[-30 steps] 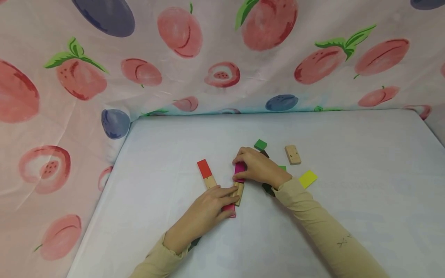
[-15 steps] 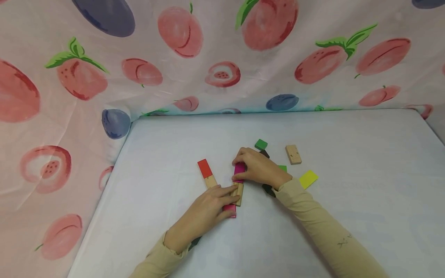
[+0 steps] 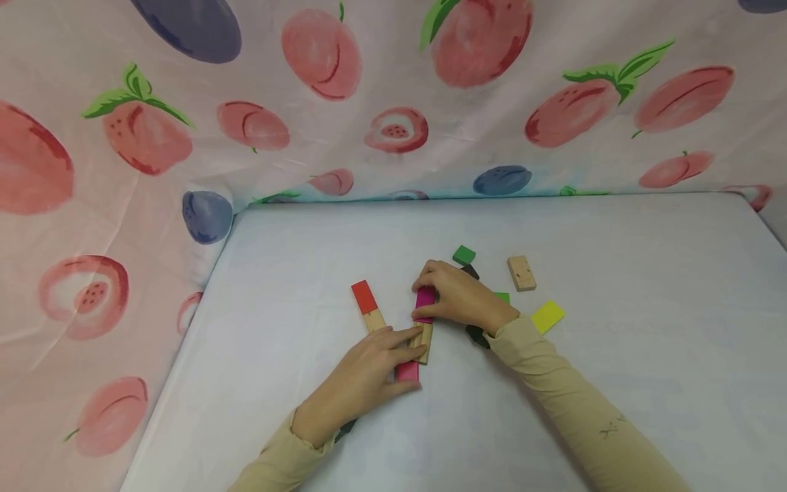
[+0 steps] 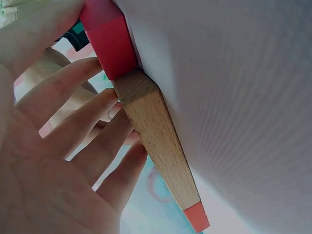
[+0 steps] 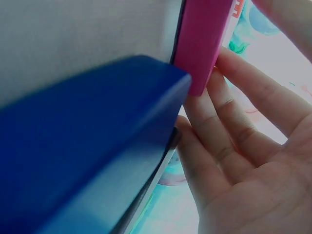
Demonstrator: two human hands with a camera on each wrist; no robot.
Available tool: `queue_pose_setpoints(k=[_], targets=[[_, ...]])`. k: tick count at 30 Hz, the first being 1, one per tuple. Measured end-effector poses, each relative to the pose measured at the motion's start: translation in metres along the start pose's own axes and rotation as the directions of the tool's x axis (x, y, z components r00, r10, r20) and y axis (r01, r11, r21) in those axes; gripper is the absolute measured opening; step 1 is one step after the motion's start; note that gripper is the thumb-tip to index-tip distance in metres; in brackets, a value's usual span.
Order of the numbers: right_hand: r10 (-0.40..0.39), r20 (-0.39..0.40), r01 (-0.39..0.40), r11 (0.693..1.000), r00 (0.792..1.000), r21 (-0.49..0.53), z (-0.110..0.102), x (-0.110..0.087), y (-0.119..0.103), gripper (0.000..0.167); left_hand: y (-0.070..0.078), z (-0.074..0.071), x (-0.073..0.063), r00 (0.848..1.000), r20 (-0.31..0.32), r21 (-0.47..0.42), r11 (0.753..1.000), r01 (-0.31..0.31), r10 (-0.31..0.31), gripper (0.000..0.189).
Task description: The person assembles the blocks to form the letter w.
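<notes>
My right hand (image 3: 461, 294) pinches a magenta block (image 3: 425, 304) between thumb and fingers; the right wrist view shows fingertips at its end. The magenta block lies end to end with a plain wooden block (image 3: 425, 348). Stretched fingers of my left hand (image 3: 350, 383) rest on the wooden pieces. Its thumb lies along the near edge of a pink block (image 3: 407, 372). To the left, a red block (image 3: 364, 297) meets another wooden block (image 3: 374, 321), partly covered by the left hand. A blue block (image 5: 87, 131) looms close in the right wrist view.
Behind and beside the right hand lie a dark green block (image 3: 464, 255), a wooden block (image 3: 522, 273), a yellow block (image 3: 547, 317), a partly hidden green block (image 3: 503, 298) and dark pieces (image 3: 477, 336). A fruit-print cloth (image 3: 393, 82) rises behind the white table (image 3: 645, 383).
My left thumb has slid off the pink block to its near edge, exposing more of its top. The right hand and the magenta block stay in place.
</notes>
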State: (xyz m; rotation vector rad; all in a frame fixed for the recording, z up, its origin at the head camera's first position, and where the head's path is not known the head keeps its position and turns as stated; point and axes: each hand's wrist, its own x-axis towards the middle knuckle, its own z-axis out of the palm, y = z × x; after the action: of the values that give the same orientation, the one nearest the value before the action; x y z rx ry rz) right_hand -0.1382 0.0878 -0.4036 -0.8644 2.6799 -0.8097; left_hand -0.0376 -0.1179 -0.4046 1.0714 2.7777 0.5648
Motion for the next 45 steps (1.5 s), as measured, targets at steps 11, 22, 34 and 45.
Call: queue_pose_setpoints(k=[11, 22, 34, 45], targets=[[-0.007, 0.006, 0.007, 1.000, 1.000, -0.017, -0.0013, -0.0007, -0.0011, 0.043, -0.0003, 0.0018, 0.0003, 1.000, -0.018, 0.019, 1.000, -0.005, 0.005, 0.050], [-0.024, 0.004, 0.024, 0.999, 1.000, -0.034, -0.0027, -0.0032, -0.0009, 0.044, -0.0005, 0.0024, 0.0000, 1.000, -0.017, 0.016, 1.000, 0.002, -0.001, 0.050], [-0.025, -0.005, 0.025, 0.999, 1.000, -0.030, -0.0024, -0.0040, -0.0006, 0.044, 0.0001, 0.0023, 0.0003, 1.000, -0.030, 0.008, 1.000, -0.001, 0.001, 0.050], [-0.030, -0.040, 0.029, 0.999, 0.999, -0.039, -0.0055, -0.0079, -0.0013, 0.043, 0.0011, 0.0018, 0.0002, 1.000, -0.013, 0.025, 1.000, -0.001, 0.001, 0.052]])
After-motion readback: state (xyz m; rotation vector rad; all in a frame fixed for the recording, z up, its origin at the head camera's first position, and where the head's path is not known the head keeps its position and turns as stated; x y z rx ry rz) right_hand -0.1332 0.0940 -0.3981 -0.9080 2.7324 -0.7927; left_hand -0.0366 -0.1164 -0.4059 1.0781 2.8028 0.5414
